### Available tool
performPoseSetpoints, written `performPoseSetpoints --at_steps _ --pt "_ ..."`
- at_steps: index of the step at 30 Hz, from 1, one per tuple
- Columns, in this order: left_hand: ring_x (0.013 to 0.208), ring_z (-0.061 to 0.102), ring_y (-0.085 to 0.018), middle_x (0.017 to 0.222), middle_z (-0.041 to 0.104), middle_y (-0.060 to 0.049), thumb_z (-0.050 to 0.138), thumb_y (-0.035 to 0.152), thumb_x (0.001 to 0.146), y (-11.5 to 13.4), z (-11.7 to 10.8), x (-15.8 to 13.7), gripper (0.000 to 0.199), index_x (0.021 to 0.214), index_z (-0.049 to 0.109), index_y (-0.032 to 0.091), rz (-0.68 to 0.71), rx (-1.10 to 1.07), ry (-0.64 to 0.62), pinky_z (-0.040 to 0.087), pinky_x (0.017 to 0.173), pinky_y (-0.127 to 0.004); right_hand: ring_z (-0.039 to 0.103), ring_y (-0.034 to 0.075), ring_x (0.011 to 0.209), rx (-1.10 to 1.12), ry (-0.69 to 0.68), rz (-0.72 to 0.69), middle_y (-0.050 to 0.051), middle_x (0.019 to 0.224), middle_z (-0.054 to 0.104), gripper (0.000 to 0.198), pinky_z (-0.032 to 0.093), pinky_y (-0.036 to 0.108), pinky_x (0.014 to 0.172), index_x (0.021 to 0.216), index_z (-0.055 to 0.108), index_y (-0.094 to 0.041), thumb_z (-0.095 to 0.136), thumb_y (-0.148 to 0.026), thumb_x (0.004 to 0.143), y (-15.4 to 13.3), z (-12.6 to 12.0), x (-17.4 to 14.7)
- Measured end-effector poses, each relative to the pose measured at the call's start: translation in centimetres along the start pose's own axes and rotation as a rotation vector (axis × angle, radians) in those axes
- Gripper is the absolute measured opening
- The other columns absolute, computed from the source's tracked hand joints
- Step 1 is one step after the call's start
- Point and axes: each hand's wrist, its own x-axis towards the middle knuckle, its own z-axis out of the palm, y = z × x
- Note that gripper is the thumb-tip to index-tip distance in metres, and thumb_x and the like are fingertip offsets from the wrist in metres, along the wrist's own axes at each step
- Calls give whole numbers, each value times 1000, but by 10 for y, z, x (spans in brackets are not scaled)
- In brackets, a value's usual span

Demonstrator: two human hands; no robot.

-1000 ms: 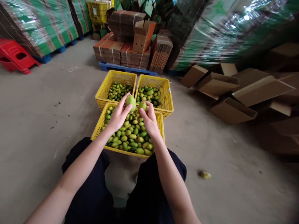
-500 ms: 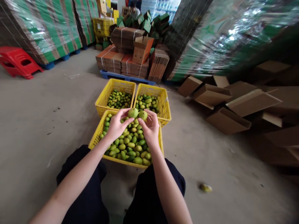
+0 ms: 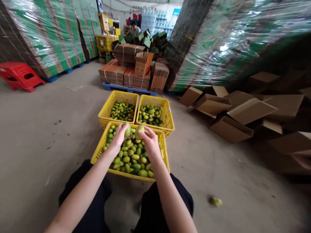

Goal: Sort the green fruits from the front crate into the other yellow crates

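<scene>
A light pinch looks the best way to handle the green fruit [image 3: 127,130] and its paler neighbour [image 3: 139,132] – firm enough against a slip, soft enough to spare the skin; with both held low over the near yellow crate [image 3: 131,175], a dropped one should fall on the heap of loose fruit [image 3: 136,157] rather than the floor [image 3: 60,155]; the left hand [image 3: 118,138] is curled part-closed around the green fruit; the right hand [image 3: 151,143] grips the paler one between thumb and fingertips; the pair hang just apart, above the crate toward its back edge – beyond which two more yellow crates [image 3: 167,111], holding fruit, stand side by side.
</scene>
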Motion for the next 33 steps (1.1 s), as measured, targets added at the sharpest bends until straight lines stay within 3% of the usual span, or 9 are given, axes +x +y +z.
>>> performPoseSetpoints --at_steps 4,9,13,17,21,24,28,30,33 --pt "53 60 -10 67 62 3 64 26 87 8 6 -16 13 80 58 16 -48 22 22 53 58 -23 60 11 68 111 72 78 -5 77 69 34 46 23 65 89 70 -22 83 -30 59 -4 -1 -7" --pt "63 66 -12 74 69 -4 52 23 95 9 7 -16 19 84 63 14 -260 -215 55 56 62 -23 63 12 68 254 73 265 -3 76 69 19 50 24 65 81 65 -22 74 -31 67 -2 1 -8" --pt "68 68 -15 76 69 -6 39 25 100 6 4 -11 28 95 66 16 -438 -326 32 57 61 -25 67 17 71 275 64 321 2 77 70 18 55 30 64 80 63 -22 72 -32 69 0 -5 -14" --pt "66 68 -15 78 69 -5 42 22 97 3 1 -5 26 105 66 18 -362 -369 26 58 58 -24 67 19 73 248 67 205 1 83 71 29 55 32 60 89 61 -25 75 -30 64 1 -12 -17" --pt "62 66 -13 70 65 -7 39 39 98 3 0 0 39 99 66 12 -361 -466 -73 58 56 -22 63 16 68 231 -42 173 -1 80 68 30 51 29 55 87 58 -23 73 -40 66 1 -7 -5" --pt "49 57 -7 65 61 -2 47 40 96 3 3 6 32 96 64 13 -294 -504 -126 49 46 -14 53 9 51 200 -123 217 -5 70 61 39 36 21 42 86 53 -22 78 -41 63 1 3 6" --pt "38 43 -3 58 56 3 58 37 91 0 7 16 23 79 59 16 -212 -485 -12 35 35 -12 34 3 38 159 -120 156 -11 64 53 46 17 18 37 85 42 -25 80 -41 64 3 15 13" --pt "41 48 -4 57 55 3 61 37 88 -2 9 22 26 72 55 17 -219 -484 61 41 40 -13 32 4 40 77 -85 75 -11 64 52 43 20 19 37 85 41 -26 76 -46 70 5 19 15" --pt "51 56 -7 57 54 3 63 38 83 -6 11 28 24 72 57 18 -168 -532 98 52 57 -17 47 9 54 -176 91 -166 -8 70 53 40 40 21 51 89 45 -26 76 -43 72 13 21 17"
